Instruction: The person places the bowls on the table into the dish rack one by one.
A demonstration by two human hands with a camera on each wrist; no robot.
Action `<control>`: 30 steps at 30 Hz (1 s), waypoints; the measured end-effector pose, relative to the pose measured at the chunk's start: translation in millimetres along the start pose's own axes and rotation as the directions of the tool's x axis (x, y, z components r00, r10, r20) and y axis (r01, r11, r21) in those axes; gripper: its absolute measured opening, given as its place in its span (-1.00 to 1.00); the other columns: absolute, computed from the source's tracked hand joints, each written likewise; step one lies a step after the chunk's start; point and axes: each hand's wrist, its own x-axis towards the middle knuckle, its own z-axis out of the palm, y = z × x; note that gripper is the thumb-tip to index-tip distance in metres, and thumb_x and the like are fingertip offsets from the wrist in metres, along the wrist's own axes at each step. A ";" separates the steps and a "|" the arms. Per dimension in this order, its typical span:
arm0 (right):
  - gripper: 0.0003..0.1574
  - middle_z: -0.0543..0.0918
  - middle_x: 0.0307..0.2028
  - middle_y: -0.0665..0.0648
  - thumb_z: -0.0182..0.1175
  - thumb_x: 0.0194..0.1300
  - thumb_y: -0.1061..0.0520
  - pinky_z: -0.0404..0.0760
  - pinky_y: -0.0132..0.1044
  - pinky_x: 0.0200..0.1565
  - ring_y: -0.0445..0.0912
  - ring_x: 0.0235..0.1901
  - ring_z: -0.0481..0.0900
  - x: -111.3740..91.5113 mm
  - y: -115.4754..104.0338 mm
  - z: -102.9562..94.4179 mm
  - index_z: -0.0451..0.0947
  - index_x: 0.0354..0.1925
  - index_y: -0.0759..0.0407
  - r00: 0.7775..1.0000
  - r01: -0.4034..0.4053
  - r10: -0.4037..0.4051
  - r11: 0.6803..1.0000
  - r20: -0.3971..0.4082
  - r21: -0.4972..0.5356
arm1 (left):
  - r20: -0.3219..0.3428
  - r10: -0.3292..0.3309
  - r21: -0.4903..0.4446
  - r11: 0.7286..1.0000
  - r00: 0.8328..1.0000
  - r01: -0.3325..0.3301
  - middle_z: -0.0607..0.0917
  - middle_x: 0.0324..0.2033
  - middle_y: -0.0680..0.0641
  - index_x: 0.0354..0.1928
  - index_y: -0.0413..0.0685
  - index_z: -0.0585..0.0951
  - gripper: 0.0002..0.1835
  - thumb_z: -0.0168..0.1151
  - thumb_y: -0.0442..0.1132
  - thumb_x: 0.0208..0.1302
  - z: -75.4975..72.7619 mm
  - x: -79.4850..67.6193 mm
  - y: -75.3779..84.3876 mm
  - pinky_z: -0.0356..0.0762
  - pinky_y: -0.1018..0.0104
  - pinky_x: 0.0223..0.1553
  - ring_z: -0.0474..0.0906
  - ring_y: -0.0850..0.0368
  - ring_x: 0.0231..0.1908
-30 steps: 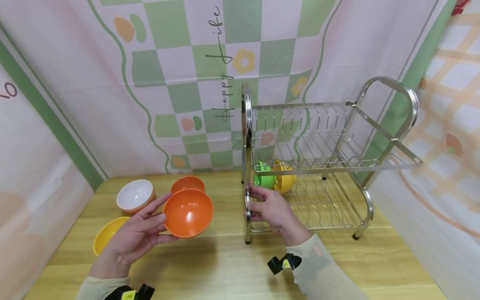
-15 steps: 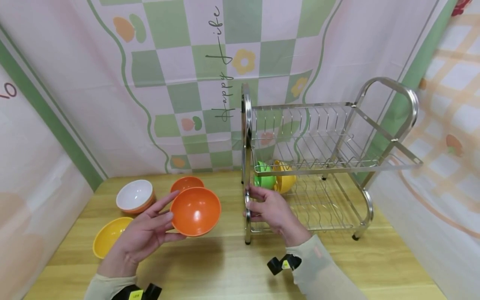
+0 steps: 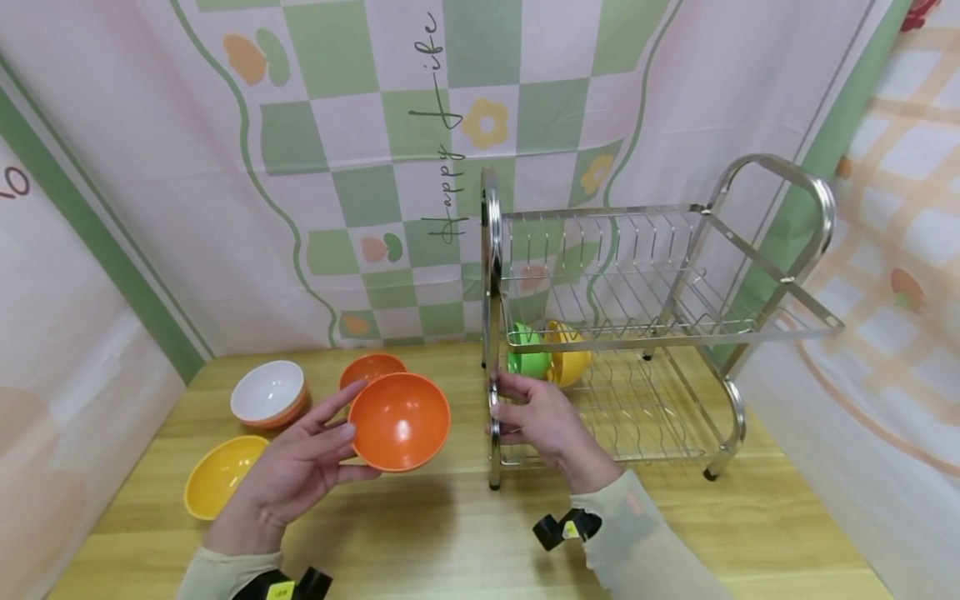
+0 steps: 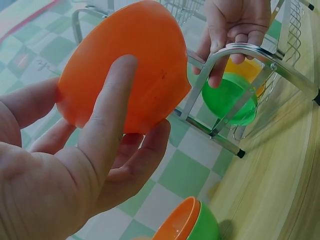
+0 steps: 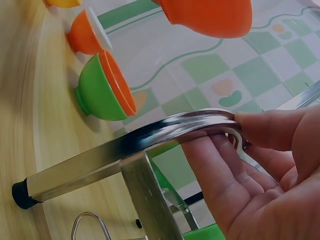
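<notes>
Orange bowl (image 3: 400,422): held in the air above the tabletop (image 3: 465,542), to the left of the rack (image 3: 675,340) and apart from it; tilted, with its inside toward the head camera.
Left grip (image 3: 300,462): holding the orange bowl, with fingers and thumb spread about one side and curled to its shape.
Right grip (image 3: 543,421): holding the rack by the metal tube (image 5: 175,125) at its left end, with digits on both sides of the tube.
Lower tier: carrying a green bowl (image 3: 529,364) and, just beside it, a yellow bowl (image 3: 572,367), both close to the left end.
Tabletop on the left: bearing a white-lined bowl (image 3: 268,396), a second yellow bowl (image 3: 225,479), and a nested pair (image 5: 102,90), orange inside green, behind the held bowl.
Bowl handling: best done with a light, even hold, probably enough for so smooth a wall; avoid squeezing from one side, for fear of a spin or slip. Level out gently and allow room past the nested pair and the tube.
Rack handling: best braced without pulling, to spare the bowls on the lower tier a jolt.
Left pose: reaching up and to the right from the lower edge, with wrist low and fingers toward the rack.
Right pose: slanting up and to the left from the lower right, with the back of the hand toward the head camera.
</notes>
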 end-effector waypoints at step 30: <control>-0.26 0.67 -0.03 0.21 0.19 0.36 0.39 0.75 -0.01 -0.24 0.14 -0.28 0.71 -1.9 -4.4 5.7 0.33 0.44 0.07 0.999 -0.013 0.009 0.994 -0.034 -0.105 | -0.012 -0.010 0.015 1.000 1.000 0.010 0.57 0.10 -0.17 0.45 0.13 0.37 -0.43 -0.17 -0.49 0.53 16.9 7.8 -14.3 0.59 -0.15 0.02 0.61 -0.11 0.03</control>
